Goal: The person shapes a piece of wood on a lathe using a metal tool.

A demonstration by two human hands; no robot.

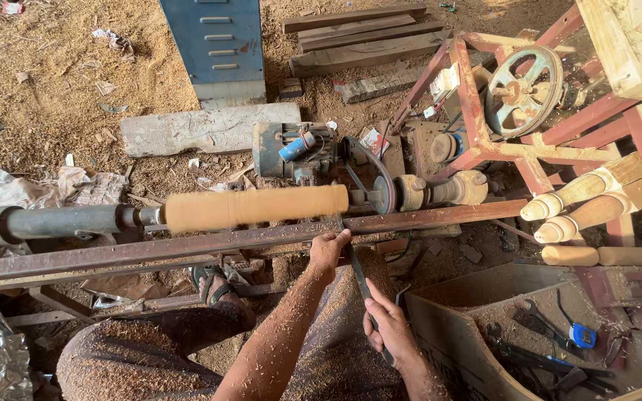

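A person is sitting low in front of a wood lathe, and both forearms are covered with fine sawdust. The wooden cylinder is lying between the grey tailstock on the left and the drive end on the right, so its long axis is running left to right, almost level, with the right end a little higher. Its surface is looking blurred. The left hand is resting on the rusty tool rest bar just under the right end of the cylinder, with the fingers curled narrow over the chisel. The right hand is closed around the chisel's handle lower down. The chisel is pointing up and a little to the left, its tip going toward the cylinder's right end. Behind the lathe an electric motor is standing on the sawdust floor. At the right, turned wooden legs are lying on a red metal frame.
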